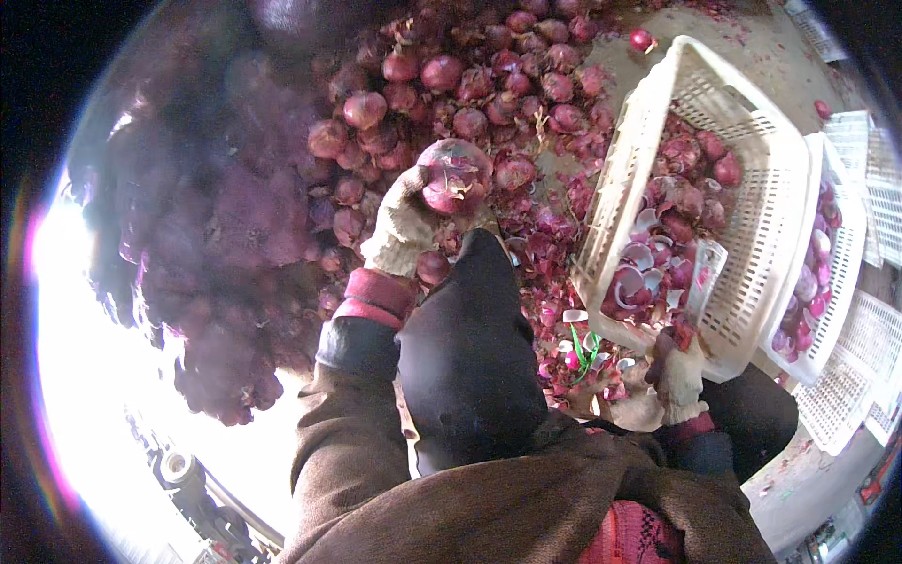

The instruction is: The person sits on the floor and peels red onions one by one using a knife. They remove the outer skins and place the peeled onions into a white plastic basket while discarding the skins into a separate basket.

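My left hand (405, 222), in a pale knitted glove, grips a large red onion (456, 176) above my knee and beside the onion pile. My right hand (678, 374), gloved the same way, is at the near edge of a white slatted plastic crate (764, 233). Its fingers close on the handle of a wide-bladed knife (707, 278), whose blade points up into the crate. Inside the crate lie red onions (680, 194) and curved cut onion pieces (638, 264). Part of the right fingers is dark and hard to make out.
A heap of red onions (440, 74) spreads ahead and to the left. Loose skins (550, 247) and a green strip (583, 352) lie on the floor. Right of the crate stands a second white crate (838, 261) holding peeled onions (810, 285), with more white crates (845, 374) beyond.
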Tool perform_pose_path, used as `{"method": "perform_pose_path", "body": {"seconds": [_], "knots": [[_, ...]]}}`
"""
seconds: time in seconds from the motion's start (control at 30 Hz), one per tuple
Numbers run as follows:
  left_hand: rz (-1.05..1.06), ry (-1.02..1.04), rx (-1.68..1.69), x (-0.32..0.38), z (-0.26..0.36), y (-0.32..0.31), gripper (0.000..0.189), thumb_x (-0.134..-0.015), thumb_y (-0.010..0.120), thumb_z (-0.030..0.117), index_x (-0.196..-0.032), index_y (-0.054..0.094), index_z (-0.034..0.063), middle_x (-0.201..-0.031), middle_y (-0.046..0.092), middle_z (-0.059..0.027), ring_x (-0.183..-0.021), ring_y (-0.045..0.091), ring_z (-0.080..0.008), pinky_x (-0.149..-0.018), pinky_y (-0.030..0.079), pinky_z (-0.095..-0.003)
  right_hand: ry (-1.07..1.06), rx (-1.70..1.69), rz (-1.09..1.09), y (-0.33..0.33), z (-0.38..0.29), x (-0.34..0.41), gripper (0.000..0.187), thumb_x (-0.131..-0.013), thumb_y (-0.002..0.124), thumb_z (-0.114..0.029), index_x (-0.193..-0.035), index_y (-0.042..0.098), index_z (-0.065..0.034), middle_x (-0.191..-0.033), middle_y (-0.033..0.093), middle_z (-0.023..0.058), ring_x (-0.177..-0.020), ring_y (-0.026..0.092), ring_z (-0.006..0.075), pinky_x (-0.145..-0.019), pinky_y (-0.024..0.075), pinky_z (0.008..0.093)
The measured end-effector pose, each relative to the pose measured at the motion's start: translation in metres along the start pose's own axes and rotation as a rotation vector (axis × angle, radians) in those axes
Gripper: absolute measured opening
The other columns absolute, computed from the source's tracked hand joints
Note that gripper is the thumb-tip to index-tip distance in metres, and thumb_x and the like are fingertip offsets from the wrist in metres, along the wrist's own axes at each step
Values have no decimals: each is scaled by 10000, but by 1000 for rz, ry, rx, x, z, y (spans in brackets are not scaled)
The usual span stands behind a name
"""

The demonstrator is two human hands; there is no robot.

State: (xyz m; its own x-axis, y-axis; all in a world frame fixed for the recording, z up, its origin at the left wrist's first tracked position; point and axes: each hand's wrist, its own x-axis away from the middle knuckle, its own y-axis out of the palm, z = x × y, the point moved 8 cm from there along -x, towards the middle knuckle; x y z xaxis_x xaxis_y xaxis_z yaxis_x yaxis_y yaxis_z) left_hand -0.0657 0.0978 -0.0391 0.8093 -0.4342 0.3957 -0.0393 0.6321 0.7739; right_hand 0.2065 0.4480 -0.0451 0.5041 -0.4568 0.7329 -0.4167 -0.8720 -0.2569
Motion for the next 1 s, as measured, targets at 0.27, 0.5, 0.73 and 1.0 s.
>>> {"method": "perform_pose_path", "body": {"seconds": [0.27, 0.5, 0.73, 1.0], "knots": [[-187, -5, -537, 48, -6, 175, 697, -713, 709, 197, -1314, 415, 2, -1237, 530, -120, -1122, 531, -239, -979, 436, -379, 7, -534, -264, 44, -60, 42, 246, -867, 624, -212, -1057, 587, -61, -750, 575, -8, -574, 528, 115, -424, 402, 269], [107, -164, -533, 101, -136, 156, 422, -968, 448, 294, -1293, 473, 25, -1235, 566, -120, -1112, 557, -236, -978, 443, -361, -431, -242, -321, 49, -91, 67, 500, -791, 724, -306, -1155, 562, -4, -928, 632, 83, -840, 583, 189, -776, 462, 323], [304, -254, -731, 125, -196, 107, 458, -970, 458, 371, -1249, 523, 14, -1188, 581, -98, -1062, 562, -181, -989, 403, -301, -63, -422, -380, 48, -32, 44, 247, -819, 650, -245, -964, 598, -52, -652, 525, 5, -475, 468, 103, -426, 405, 257], [287, -103, -1407, 123, -176, 122, 790, -707, 768, 250, -1363, 374, 52, -1234, 552, -158, -1108, 563, -254, -948, 446, -340, 13, -493, -438, 59, -37, 47, 249, -823, 680, -182, -1025, 643, -42, -865, 637, 40, -655, 571, 148, -550, 475, 299]]}}
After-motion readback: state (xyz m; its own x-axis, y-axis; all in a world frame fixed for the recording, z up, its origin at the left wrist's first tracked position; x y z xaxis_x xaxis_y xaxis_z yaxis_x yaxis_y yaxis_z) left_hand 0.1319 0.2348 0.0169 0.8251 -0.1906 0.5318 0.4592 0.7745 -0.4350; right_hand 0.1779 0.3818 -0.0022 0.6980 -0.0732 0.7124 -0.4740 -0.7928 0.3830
